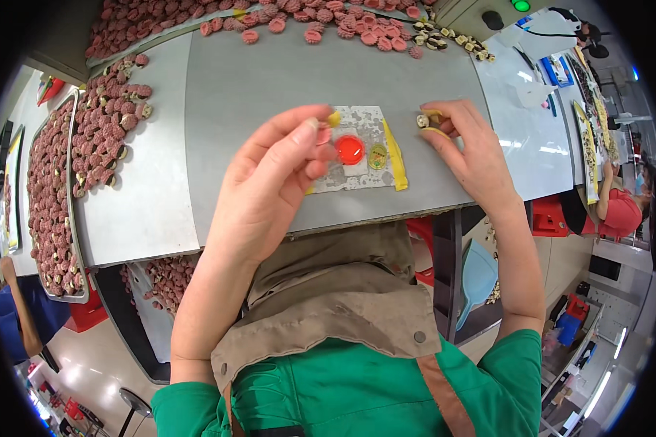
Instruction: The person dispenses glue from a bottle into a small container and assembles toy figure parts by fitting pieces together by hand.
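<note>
My left hand is raised over the table, thumb and index finger pinching a small pink shell-shaped piece; it is slightly blurred. Off to the right, my right hand grips a small cream-and-dark piece between fingertips that wear yellow covers. Between the two hands lies a worn pale plate, fixed with yellow tape. On it sit a round, glossy bright-red disc or shallow dish and a yellow-green oval sticker. My left fingers partly hide the plate's left side.
Pink bumpy shells are heaped along the far edge, beside cream-and-dark pieces. At the left, joined pink pieces lie near a full metal tray. A light-blue dustpan is below the table. Other people work at both sides.
</note>
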Available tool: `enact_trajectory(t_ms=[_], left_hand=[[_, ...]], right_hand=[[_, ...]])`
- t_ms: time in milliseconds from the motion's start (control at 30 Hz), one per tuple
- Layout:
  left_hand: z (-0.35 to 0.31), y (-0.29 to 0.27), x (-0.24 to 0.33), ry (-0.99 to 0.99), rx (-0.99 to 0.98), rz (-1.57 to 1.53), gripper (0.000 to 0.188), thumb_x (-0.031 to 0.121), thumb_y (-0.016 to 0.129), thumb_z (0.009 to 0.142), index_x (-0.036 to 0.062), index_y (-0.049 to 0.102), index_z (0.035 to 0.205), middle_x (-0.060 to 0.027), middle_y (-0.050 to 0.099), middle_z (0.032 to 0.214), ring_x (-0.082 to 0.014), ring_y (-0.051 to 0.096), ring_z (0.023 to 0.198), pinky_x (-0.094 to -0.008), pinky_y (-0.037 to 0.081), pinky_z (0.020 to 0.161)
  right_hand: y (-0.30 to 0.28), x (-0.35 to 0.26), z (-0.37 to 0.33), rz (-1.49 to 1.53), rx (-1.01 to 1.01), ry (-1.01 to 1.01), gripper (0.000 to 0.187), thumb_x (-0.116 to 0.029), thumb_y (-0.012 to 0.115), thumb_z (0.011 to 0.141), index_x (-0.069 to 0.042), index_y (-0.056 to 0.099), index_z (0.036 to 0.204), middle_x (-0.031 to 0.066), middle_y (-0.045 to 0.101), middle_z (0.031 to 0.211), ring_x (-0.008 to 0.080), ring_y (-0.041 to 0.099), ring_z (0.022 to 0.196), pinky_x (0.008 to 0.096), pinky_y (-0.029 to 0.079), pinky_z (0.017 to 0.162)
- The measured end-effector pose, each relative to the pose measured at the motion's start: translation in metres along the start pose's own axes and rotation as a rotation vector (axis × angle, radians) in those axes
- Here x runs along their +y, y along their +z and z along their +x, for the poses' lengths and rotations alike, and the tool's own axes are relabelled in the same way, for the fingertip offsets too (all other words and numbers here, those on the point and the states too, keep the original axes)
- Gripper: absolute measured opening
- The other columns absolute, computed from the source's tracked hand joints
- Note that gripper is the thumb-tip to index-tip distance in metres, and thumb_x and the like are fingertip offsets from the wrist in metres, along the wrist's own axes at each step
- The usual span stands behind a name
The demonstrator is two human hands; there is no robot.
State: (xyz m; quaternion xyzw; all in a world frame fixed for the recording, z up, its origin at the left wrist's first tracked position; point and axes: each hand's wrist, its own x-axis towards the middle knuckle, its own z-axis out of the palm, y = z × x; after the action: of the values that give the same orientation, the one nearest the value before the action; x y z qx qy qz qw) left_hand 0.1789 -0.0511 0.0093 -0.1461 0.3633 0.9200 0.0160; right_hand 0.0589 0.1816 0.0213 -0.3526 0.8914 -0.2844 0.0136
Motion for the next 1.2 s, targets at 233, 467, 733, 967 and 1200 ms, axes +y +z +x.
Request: enact_trajectory(t_ms=[233,467,733,967,1200], left_hand=[[0.000,-0.014,-0.006,0.005,-0.136,-0.100,0.038,0.020,0.053,0.099,-0.0029,0.050,0.130,-0.0031,0.059,0.105,-0.0109,0.059,0.092,-0.0239,0.047,0.082],[-0.006,-0.011,-0.006,0.063,-0.083,-0.097,0.038,0.016,0.049,0.100,-0.0030,0.047,0.133,-0.0033,0.059,0.106,-0.0104,0.059,0.094,-0.0227,0.050,0.083],[-0.009,-0.019,-0.010,0.103,-0.136,-0.165,0.036,0.015,0.055,0.098,-0.0011,0.050,0.130,-0.0059,0.060,0.107,-0.0131,0.061,0.098,-0.0251,0.049,0.085],[-0.008,-0.018,-0.010,0.105,-0.088,-0.102,0.035,0.016,0.057,0.097,0.0008,0.051,0.128,-0.0051,0.060,0.109,-0.0117,0.061,0.097,-0.0248,0.049,0.085],[-0.008,-0.016,-0.012,0.108,-0.056,-0.070,0.032,0.018,0.059,0.096,0.0019,0.054,0.123,-0.0042,0.061,0.111,-0.0109,0.060,0.097,-0.0251,0.047,0.086]], right_hand=[[-0.009,-0.011,0.008,-0.139,-0.120,-0.064,0.018,-0.005,0.062,0.087,-0.002,0.061,0.105,0.0103,0.062,0.094,0.0250,0.062,0.086,0.0338,0.050,0.077],[-0.004,-0.030,0.012,-0.061,-0.162,-0.035,0.017,-0.005,0.061,0.088,-0.001,0.059,0.104,0.0134,0.060,0.096,0.0294,0.061,0.086,0.0343,0.049,0.077],[0.035,-0.066,0.016,-0.140,-0.138,-0.328,0.025,0.001,0.065,0.076,-0.003,0.058,0.099,0.0118,0.056,0.092,0.0307,0.057,0.086,0.0384,0.048,0.073],[0.035,-0.067,0.018,-0.110,-0.145,-0.409,0.024,0.002,0.065,0.073,-0.002,0.057,0.096,0.0106,0.055,0.089,0.0293,0.056,0.083,0.0393,0.048,0.072],[0.038,-0.068,0.019,-0.212,-0.085,-0.410,0.020,0.000,0.062,0.073,-0.001,0.057,0.092,0.0104,0.055,0.088,0.0292,0.056,0.082,0.0389,0.047,0.072]])
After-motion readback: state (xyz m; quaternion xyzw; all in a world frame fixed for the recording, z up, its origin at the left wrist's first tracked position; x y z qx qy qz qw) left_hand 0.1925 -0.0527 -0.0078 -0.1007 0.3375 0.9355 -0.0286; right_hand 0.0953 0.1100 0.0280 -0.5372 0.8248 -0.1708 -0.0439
